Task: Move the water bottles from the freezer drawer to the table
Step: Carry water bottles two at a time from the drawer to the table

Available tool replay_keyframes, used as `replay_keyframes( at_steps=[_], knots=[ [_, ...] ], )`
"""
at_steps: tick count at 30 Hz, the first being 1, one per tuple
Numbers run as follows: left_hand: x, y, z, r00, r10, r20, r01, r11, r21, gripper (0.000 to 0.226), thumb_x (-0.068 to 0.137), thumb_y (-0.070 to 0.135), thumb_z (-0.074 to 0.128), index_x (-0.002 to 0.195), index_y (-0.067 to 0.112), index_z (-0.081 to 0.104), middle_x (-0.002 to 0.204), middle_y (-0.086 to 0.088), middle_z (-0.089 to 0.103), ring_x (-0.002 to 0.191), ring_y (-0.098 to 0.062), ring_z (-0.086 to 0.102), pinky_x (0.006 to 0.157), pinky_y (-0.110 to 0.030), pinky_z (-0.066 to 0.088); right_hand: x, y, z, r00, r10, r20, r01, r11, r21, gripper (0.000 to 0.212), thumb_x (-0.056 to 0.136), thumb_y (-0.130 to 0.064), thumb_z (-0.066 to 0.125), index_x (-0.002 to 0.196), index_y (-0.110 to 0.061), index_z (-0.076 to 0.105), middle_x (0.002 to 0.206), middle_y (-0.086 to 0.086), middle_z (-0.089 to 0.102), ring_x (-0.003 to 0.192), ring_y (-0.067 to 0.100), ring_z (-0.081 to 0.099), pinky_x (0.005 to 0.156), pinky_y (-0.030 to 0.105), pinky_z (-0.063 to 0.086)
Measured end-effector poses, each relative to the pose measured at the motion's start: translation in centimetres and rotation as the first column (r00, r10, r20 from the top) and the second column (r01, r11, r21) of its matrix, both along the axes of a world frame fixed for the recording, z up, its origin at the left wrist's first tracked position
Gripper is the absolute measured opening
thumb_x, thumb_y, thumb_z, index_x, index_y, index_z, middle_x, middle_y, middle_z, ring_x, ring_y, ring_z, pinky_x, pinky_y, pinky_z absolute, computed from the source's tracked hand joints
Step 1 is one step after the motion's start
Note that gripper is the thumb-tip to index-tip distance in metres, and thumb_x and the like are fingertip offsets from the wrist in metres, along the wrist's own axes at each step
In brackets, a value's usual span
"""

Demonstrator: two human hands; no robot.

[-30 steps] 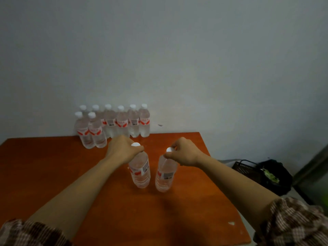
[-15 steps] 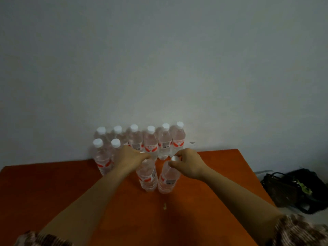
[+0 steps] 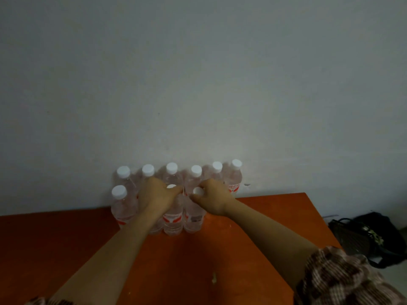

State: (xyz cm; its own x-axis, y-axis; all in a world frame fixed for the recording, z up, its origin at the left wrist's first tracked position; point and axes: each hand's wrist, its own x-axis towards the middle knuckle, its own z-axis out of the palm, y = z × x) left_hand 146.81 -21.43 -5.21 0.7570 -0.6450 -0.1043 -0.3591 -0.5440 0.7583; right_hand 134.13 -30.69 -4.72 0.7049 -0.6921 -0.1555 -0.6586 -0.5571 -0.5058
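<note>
Head view: clear water bottles (image 3: 233, 179), white caps, red labels, upright in two rows on counter (image 3: 55, 243). Left grip (image 3: 154, 195) clasped left front bottle (image 3: 172, 221) top; right grip (image 3: 212, 199) pinched right front bottle (image 3: 193, 219) cap. Label print blurred; one bottle half hidden behind left grip.

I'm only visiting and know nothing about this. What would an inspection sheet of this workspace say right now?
Surface: orange table against a grey wall.
Job's things: row of bottles upright along the wall; front-left bottle standing free.
Clutter: pale speck on the table.
Hands: left hand grips the left-hand bottle at its top; right hand grips the right-hand bottle likewise.
Cables: nothing seen.
Surroundings: black bag on the floor.
</note>
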Motion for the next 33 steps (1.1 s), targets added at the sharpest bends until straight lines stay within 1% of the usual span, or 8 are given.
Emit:
replay_keyframes(
  at_steps=[3,10,13,17,21,26,29,33],
  knots=[
    [0.3,-0.2,-0.5,1.000,0.010,-0.004,-0.010,1.000,-0.020,0.040,0.076,0.032,0.072,0.048,0.012,0.051,0.043,-0.001,0.049,0.044,-0.017,0.049,0.046,-0.023,0.031,1.0,-0.3,-0.2,1.000,-0.007,-0.011,0.007,1.000,-0.012,0.032,0.088,-0.030,0.058,0.062,-0.023,0.041,0.062,-0.002,0.049,0.064,0.018,0.052,0.056,0.027,0.038],
    [0.7,-0.3,-1.2,0.999,0.042,-0.024,-0.044,0.997,-0.069,0.040,0.076,0.031,0.073,0.051,0.002,0.060,0.039,-0.003,0.048,0.037,-0.016,0.045,0.045,-0.023,0.030,1.2,-0.7,-0.1,0.998,0.058,-0.036,-0.059,0.998,-0.003,0.014,0.088,-0.028,0.063,0.086,-0.017,0.054,0.082,0.001,0.055,0.076,0.018,0.055,0.066,0.029,0.042],
    [0.4,-0.1,-1.2,0.999,0.052,-0.012,-0.053,0.996,-0.073,0.043,0.077,0.032,0.072,0.051,0.001,0.060,0.039,-0.002,0.048,0.037,-0.015,0.044,0.044,-0.023,0.030,1.2,-0.6,-0.1,0.997,0.045,-0.061,-0.048,0.998,-0.045,0.022,0.086,-0.024,0.065,0.103,-0.012,0.058,0.091,0.001,0.059,0.082,0.017,0.056,0.069,0.028,0.043],
    [-0.1,0.1,-1.1,0.997,0.075,0.031,-0.074,0.996,-0.051,0.050,0.079,0.036,0.071,0.041,0.012,0.048,0.038,0.000,0.045,0.038,-0.014,0.042,0.044,-0.024,0.028,1.5,-0.1,-0.4,0.999,0.009,-0.040,-0.011,0.999,-0.049,0.027,0.086,-0.023,0.064,0.109,-0.010,0.058,0.100,0.009,0.065,0.092,0.024,0.064,0.081,0.039,0.056],
    [-0.2,0.4,-0.7,0.998,0.023,0.051,-0.021,0.999,-0.038,0.050,0.082,0.037,0.069,0.044,0.011,0.048,0.041,-0.001,0.045,0.041,-0.013,0.043,0.043,-0.024,0.026,0.9,0.4,-0.2,1.000,-0.026,-0.017,0.026,1.000,-0.007,0.026,0.088,-0.021,0.065,0.110,-0.010,0.057,0.107,0.010,0.065,0.097,0.024,0.063,0.083,0.034,0.054],
    [0.0,1.1,-0.1,0.994,-0.100,0.035,0.099,0.995,0.031,0.049,0.090,0.034,0.060,0.049,0.010,0.049,0.045,-0.003,0.045,0.043,-0.015,0.042,0.047,-0.025,0.029,-1.0,1.3,0.4,0.999,0.005,0.036,-0.007,0.999,0.054,0.055,0.087,-0.016,0.067,0.137,-0.014,0.043,0.126,0.012,0.059,0.113,0.028,0.058,0.095,0.039,0.049],
    [-0.1,1.6,0.5,0.979,-0.183,0.086,0.173,0.978,0.113,0.042,0.093,0.035,0.056,0.059,0.009,0.058,0.053,-0.003,0.052,0.048,-0.014,0.047,0.050,-0.025,0.036,-2.8,2.3,0.6,0.994,-0.031,0.102,0.024,0.997,0.075,0.059,0.087,-0.021,0.067,0.140,-0.015,0.041,0.131,0.011,0.057,0.117,0.027,0.056,0.097,0.040,0.049],
    [-1.9,1.7,2.1,0.923,-0.170,0.344,0.153,0.985,0.077,0.027,0.093,0.034,0.054,0.105,0.013,0.067,0.093,-0.005,0.069,0.071,-0.014,0.057,0.066,-0.028,0.044,-6.4,3.6,1.1,0.985,-0.080,0.151,0.081,0.997,0.001,0.057,0.088,-0.034,0.065,0.138,-0.020,0.042,0.140,0.006,0.048,0.125,0.026,0.049,0.102,0.043,0.045]
  ],
)
